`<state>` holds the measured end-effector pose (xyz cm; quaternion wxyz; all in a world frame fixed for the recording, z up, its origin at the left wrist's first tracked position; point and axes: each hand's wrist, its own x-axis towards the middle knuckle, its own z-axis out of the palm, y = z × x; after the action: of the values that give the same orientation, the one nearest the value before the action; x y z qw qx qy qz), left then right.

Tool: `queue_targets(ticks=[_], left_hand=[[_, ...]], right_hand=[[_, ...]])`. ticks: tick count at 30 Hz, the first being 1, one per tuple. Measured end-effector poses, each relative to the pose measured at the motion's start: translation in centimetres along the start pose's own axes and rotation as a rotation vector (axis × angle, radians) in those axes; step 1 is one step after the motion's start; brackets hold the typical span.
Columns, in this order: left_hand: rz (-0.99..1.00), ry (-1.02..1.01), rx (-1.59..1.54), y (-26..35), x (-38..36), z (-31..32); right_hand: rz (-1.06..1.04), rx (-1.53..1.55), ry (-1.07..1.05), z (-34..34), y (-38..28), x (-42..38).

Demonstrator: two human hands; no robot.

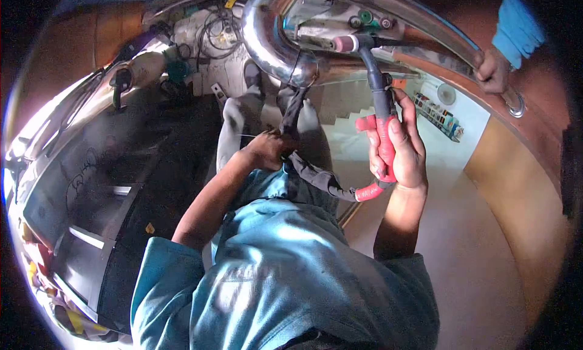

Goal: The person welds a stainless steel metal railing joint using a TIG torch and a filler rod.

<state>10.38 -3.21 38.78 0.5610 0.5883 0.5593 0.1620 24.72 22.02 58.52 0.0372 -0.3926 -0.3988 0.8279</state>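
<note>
My right hand (405, 146) is wrapped round the red handle of a welding torch (385, 131). The torch stands roughly upright, its dark neck bent at the top and its pink nozzle (345, 44) pointing left. A black-sleeved cable (316, 178) runs from the handle's red lower end toward my lap. Near my knees my left hand (267, 149) is closed by the cable, with a thin light rod (248, 135) sticking out to its left. Just beyond the hands, a shiny curved metal pipe (261, 37) ends in a rounded joint.
At the upper right, another person's hand (493, 70) with a blue sleeve holds the metal rail (449, 34). Small round parts (365, 17) and loose cables (218, 34) lie beyond the pipe. Stairs (346, 122) show below, and a dark panel (139, 186) stands at left.
</note>
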Motion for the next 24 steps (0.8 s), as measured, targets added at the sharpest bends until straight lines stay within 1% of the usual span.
queue_targets(ticks=[2, 5, 6, 9, 10, 11, 12, 13, 15, 16, 17, 19, 20, 21, 23, 24], left_hand=[[0.005, -0.042, 0.016, 0.7, 0.2, -1.1], [0.139, 0.143, -0.095, 0.9, 0.6, -0.5], [0.161, 0.234, -0.056, 2.1, 0.6, -1.2], [-0.024, 0.333, -0.245, 3.7, 1.1, -3.0], [-0.115, 0.512, -0.348, 4.1, 0.6, -3.3], [-0.257, 0.587, -0.569, 3.7, 0.2, -2.9], [-0.325, 0.7, -0.899, 5.1, -0.2, -4.2], [-0.393, 0.807, -1.235, 6.8, -0.7, -6.0], [-0.394, 0.974, -1.308, 7.8, -1.1, -7.3], [-0.419, 1.003, -1.324, 8.5, -1.2, -8.1], [-0.42, 0.982, -1.331, 9.2, -1.5, -9.1], [-0.49, 1.074, -1.157, 7.9, -2.4, -9.2], [-0.494, 1.167, -1.132, 7.8, -3.0, -9.3], [-0.403, 1.255, -1.074, 7.8, -3.4, -9.6], [-0.387, 1.449, -1.164, 9.0, -4.2, -10.2], [-0.355, 1.453, -1.042, 9.1, -5.1, -10.2]], right_hand=[[0.054, -0.007, -0.005, 0.1, -0.1, 0.3], [0.084, -0.05, -0.023, 0.6, -0.9, 0.6], [0.083, -0.051, -0.009, 0.9, -1.2, 0.6], [0.09, -0.057, 0.01, 1.0, -2.2, 0.0], [0.094, -0.059, 0.004, 0.9, -2.5, -0.2], [0.095, -0.058, 0.0, 1.0, -2.7, -0.3], [0.092, -0.107, 0.112, 1.9, -2.6, -0.3], [0.092, -0.115, 0.103, 2.1, -2.5, -0.3], [0.093, -0.14, 0.076, 2.0, -2.6, 0.0], [0.111, -0.154, 0.065, 2.0, -2.7, 0.1], [0.116, -0.184, 0.074, 1.9, -2.6, 0.2], [0.111, -0.241, 0.084, 1.5, -2.7, 0.5], [0.098, -0.283, 0.08, 1.5, -2.8, 0.5], [0.082, -0.324, 0.077, 1.5, -2.9, 0.4], [0.036, -0.407, 0.072, 1.6, -3.3, 0.1], [-0.022, -0.431, 0.068, 1.5, -3.3, -0.2]])
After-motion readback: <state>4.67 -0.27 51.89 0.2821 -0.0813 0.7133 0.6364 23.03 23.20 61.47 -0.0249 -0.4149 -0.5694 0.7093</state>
